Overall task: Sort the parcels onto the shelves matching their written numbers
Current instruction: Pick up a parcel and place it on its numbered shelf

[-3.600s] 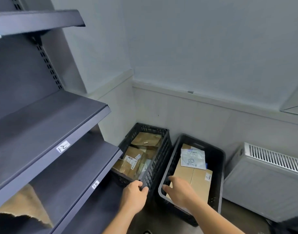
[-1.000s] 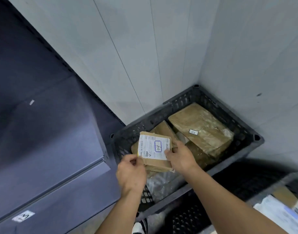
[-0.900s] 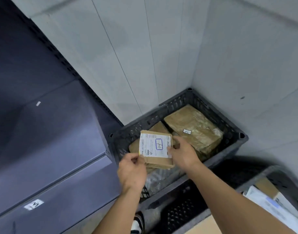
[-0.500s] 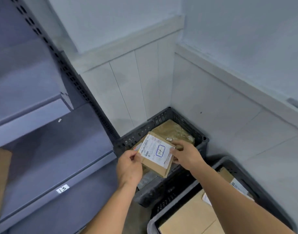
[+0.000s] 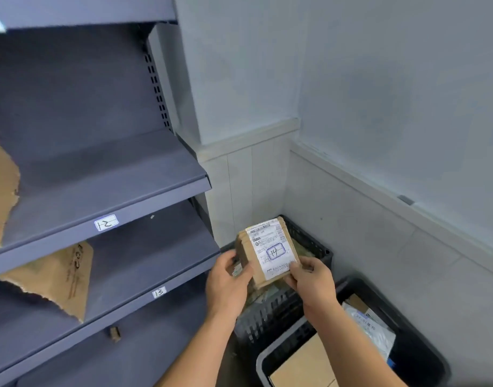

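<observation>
Pale painted wall over tiled panelling closes off a corner, and a dark grey metal shelving unit (image 5: pixel 80 88) fills the left side. Two dark crates stand on the floor in the corner: a slatted crate (image 5: pixel 270 311) against the wall and a smooth-walled tub (image 5: pixel 418 353) nearer the camera. Both have parcels in them, among them a cardboard box (image 5: pixel 304 364) and a white poly mailer (image 5: pixel 371 328) in the tub.

One brown paper parcel (image 5: pixel 0 191) lies on the shelf tagged 12 (image 5: pixel 106 222), and a torn brown envelope (image 5: pixel 58 277) lies on the shelf tagged 13 (image 5: pixel 159 292), so the sorting looks begun but far from finished.

The left hand (image 5: pixel 225 283) grips the left edge of a small brown parcel (image 5: pixel 267 252) and the right hand (image 5: pixel 312 280) pinches its lower right corner. They hold it up over the slatted crate, label facing the camera. On the label a boxed, handwritten 14 is readable.

No shelf tagged 14 is in view. It is probably the shelf (image 5: pixel 145 344) below 13, whose tag is out of sight. This parcel remains to be shelved, and the crates' contents after it.
</observation>
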A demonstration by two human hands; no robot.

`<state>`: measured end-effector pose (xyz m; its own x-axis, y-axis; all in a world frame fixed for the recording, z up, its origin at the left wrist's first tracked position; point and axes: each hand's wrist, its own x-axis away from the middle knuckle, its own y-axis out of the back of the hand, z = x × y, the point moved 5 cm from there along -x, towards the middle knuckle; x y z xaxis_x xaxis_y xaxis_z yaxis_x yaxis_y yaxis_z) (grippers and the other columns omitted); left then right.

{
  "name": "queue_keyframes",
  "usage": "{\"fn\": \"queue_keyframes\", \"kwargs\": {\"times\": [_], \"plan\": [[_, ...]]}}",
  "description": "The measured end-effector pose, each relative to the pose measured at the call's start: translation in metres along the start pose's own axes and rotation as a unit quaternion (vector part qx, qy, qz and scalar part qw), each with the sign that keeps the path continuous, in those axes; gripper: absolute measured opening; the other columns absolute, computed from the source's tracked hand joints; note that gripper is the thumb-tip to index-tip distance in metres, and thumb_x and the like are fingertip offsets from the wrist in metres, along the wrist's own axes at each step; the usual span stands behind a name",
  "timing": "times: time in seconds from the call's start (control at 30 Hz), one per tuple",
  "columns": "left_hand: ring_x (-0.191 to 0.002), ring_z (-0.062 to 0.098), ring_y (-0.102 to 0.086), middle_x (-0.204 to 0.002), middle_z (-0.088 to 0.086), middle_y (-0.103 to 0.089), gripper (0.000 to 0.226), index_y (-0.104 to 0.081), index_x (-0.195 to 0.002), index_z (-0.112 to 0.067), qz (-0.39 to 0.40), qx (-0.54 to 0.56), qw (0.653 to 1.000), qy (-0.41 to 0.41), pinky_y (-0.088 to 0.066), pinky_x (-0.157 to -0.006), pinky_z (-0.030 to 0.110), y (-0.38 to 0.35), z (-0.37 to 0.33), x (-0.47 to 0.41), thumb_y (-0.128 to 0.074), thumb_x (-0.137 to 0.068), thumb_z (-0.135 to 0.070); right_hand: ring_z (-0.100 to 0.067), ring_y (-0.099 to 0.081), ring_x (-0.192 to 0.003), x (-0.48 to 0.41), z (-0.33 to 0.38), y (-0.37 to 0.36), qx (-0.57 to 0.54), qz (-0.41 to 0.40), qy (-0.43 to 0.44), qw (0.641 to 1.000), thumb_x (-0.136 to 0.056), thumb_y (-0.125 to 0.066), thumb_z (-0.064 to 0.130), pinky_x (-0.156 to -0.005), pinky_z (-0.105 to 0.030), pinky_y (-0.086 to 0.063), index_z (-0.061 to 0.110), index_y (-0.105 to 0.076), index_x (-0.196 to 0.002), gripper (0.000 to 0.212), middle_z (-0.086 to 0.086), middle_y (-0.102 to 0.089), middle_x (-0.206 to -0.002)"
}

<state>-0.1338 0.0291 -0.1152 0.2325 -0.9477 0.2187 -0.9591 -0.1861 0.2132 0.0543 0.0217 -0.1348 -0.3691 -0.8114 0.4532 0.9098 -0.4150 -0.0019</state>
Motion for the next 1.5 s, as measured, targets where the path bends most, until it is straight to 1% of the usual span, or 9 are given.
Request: {"fn": "queue_keyframes", "kwargs": {"times": [0.07, 0.2, 0.37, 0.5, 0.73, 0.9, 1.0, 1.23, 1.5], "plan": [[-0.113, 0.005, -0.06, -0.123, -0.017, -0.063, 0.045, -0.058, -0.123, -0.047, 0.02, -0.01, 1.0, -0.013, -0.052, -0.098, 0.035, 0.011, -0.004, 0.02, -0.076, -0.085, -0.032, -0.018, -0.072, -0.092, 0.024, 0.005, -0.006, -0.011, 0.013, 0.019, 1.0, -0.098, -0.063, 0.01, -0.078, -0.028, -0.059, 0.007, -0.059, -0.113, 0.016, -0.009, -0.072, -0.102], [-0.099, -0.008, -0.059, -0.107, -0.03, -0.062, 0.048, -0.053, -0.124, -0.05, 0.017, 0.018, 0.999, -0.046, -0.046, -0.078, 0.01, 0.034, -0.016, 0.049, -0.067, -0.093, -0.015, -0.014, -0.073, -0.086, 0.073, 0.017, -0.015, 0.039, 0.047, 0.084, 0.995, -0.098, -0.064, 0.019, -0.073, -0.026, -0.059, 0.018, -0.062, -0.107, 0.009, -0.004, -0.075, -0.094], [-0.106, -0.001, -0.061, -0.115, -0.024, -0.066, 0.043, -0.06, -0.127, -0.04, -0.024, 0.04, 0.997, -0.059, -0.048, -0.087, 0.018, 0.063, -0.028, 0.075, -0.063, -0.095, -0.012, -0.009, -0.069, -0.091, 0.111, 0.032, -0.017, 0.147, 0.057, 0.172, 0.972, -0.096, -0.066, 0.034, -0.085, -0.039, -0.059, 0.027, -0.062, -0.108, 0.015, 0.008, -0.072, -0.101], [-0.103, 0.002, -0.06, -0.113, -0.021, -0.065, 0.035, -0.061, -0.124, -0.035, -0.082, 0.045, 0.993, -0.073, -0.047, -0.084, 0.02, 0.083, -0.035, 0.097, -0.065, -0.095, -0.016, -0.006, -0.065, -0.105, 0.13, 0.035, -0.024, 0.161, 0.098, 0.183, 0.965, -0.095, -0.067, 0.034, -0.088, -0.031, -0.054, 0.023, -0.056, -0.118, 0.028, 0.009, -0.068, -0.112], [-0.097, -0.005, -0.066, -0.105, -0.023, -0.069, 0.031, -0.064, -0.106, -0.039, -0.161, 0.103, 0.978, -0.087, -0.049, -0.076, 0.011, 0.104, -0.039, 0.142, -0.068, -0.092, -0.011, -0.004, -0.061, -0.113, 0.162, 0.039, -0.027, 0.138, 0.182, 0.222, 0.948, -0.095, -0.067, 0.028, -0.098, -0.033, -0.052, 0.033, -0.056, -0.123, 0.03, 0.017, -0.066, -0.118], [-0.096, -0.006, -0.067, -0.1, -0.023, -0.073, 0.032, -0.068, -0.11, -0.03, -0.206, 0.151, 0.962, -0.091, -0.05, -0.074, 0.007, 0.113, -0.033, 0.185, -0.067, -0.092, -0.004, 0.008, -0.059, -0.106, 0.184, 0.032, -0.024, 0.136, 0.255, 0.23, 0.929, -0.096, -0.066, 0.022, -0.085, -0.016, -0.048, 0.039, -0.054, -0.121, 0.032, 0.025, -0.063, -0.116], [-0.101, -0.008, -0.065, -0.106, -0.024, -0.072, 0.035, -0.067, -0.114, -0.035, -0.229, 0.132, 0.961, -0.087, -0.051, -0.078, 0.007, 0.12, -0.024, 0.214, -0.065, -0.093, -0.006, 0.013, -0.059, -0.102, 0.199, 0.02, -0.025, 0.143, 0.299, 0.226, 0.916, -0.097, -0.065, 0.016, -0.078, -0.012, -0.045, 0.046, -0.055, -0.109, 0.034, 0.031, -0.063, -0.111], [-0.109, -0.005, -0.063, -0.112, -0.023, -0.07, 0.036, -0.067, -0.12, -0.033, -0.274, 0.128, 0.951, -0.058, -0.05, -0.088, 0.01, 0.15, 0.008, 0.266, -0.066, -0.093, -0.009, 0.001, -0.058, -0.114, 0.237, -0.016, -0.039, 0.163, 0.353, 0.214, 0.896, -0.096, -0.066, 0.019, -0.098, -0.025, -0.046, 0.038, -0.056, -0.128, 0.039, 0.026, -0.064, -0.12], [-0.11, -0.005, -0.062, -0.113, -0.025, -0.07, 0.038, -0.066, -0.123, -0.034, -0.292, 0.128, 0.946, -0.056, -0.05, -0.098, 0.019, 0.213, 0.041, 0.303, -0.063, -0.095, -0.009, 0.006, -0.058, -0.108, 0.293, -0.047, -0.078, 0.175, 0.391, 0.212, 0.878, -0.095, -0.066, 0.01, -0.096, -0.026, -0.044, 0.035, -0.057, -0.127, 0.041, 0.026, -0.065, -0.116]]}}
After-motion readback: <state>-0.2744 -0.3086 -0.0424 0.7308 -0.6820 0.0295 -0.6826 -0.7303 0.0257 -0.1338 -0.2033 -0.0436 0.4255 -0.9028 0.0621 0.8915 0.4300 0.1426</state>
